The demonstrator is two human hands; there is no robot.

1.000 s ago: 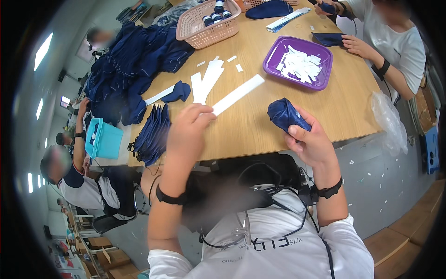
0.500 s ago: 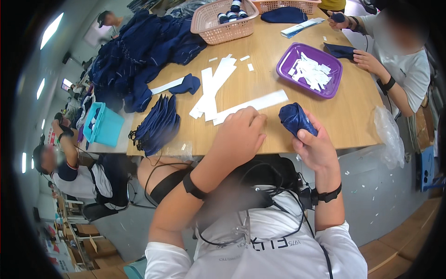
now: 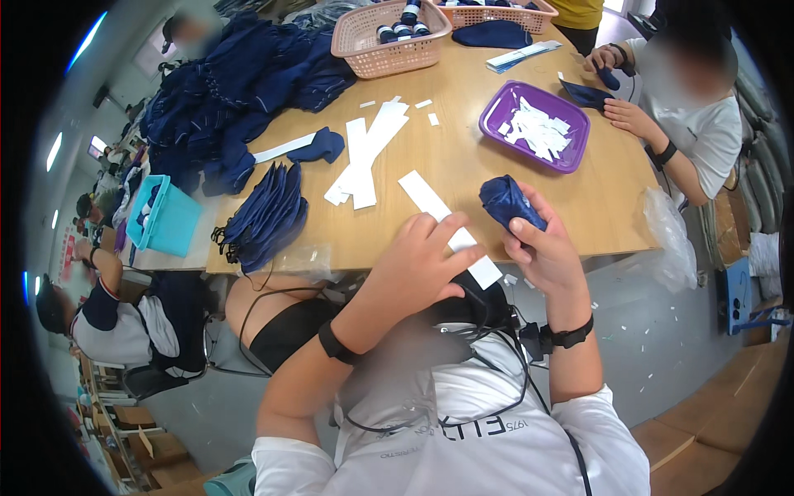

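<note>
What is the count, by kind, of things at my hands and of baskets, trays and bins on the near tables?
Blue fabric roll, right hand: 1
White strip, left hand: 1
Pink baskets: 2
Purple tray: 1
Turquoise bin: 1
Total: 6

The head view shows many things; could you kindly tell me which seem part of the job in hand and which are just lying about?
Likely part of the job: blue bundle, in the right hand; white strip, at the left hand; crossed white strips.

Apparently just lying about: clear plastic bag, by the table; turquoise basket, off to the left.
</note>
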